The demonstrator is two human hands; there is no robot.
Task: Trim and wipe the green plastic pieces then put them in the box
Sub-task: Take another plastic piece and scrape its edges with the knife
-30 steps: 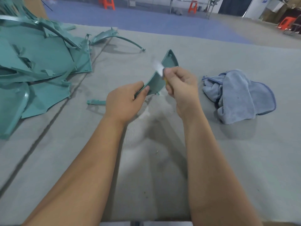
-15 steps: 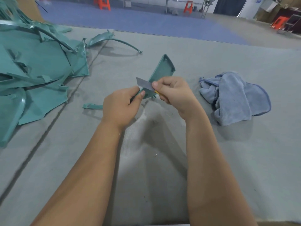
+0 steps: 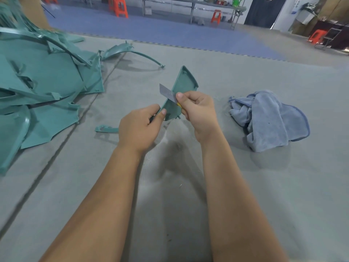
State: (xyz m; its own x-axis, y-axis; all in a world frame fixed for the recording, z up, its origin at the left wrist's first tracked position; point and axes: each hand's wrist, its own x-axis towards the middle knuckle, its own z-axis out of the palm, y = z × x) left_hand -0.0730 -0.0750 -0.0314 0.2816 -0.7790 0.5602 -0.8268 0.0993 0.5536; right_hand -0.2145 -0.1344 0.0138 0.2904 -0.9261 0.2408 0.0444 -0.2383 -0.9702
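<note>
A small curved green plastic piece (image 3: pixel 184 84) stands upright above the grey mat. My left hand (image 3: pixel 140 127) pinches its lower end between thumb and fingers. My right hand (image 3: pixel 198 108) grips a knife with a yellow handle, and its grey blade (image 3: pixel 166 92) lies against the piece's left edge. A crumpled blue cloth (image 3: pixel 272 120) lies on the mat to the right of my hands. No box is in view.
A big heap of green plastic pieces (image 3: pixel 41 91) fills the left side of the grey mat (image 3: pixel 245 186). A thin curved green strip (image 3: pixel 132 52) lies behind, and a small green offcut (image 3: pixel 105 128) beside my left hand. Orange stools (image 3: pixel 120 6) stand on the far blue floor.
My right hand has brought the blade down from the piece's upper part to its left edge near my left thumb, then slightly back up. My left hand keeps its hold.
</note>
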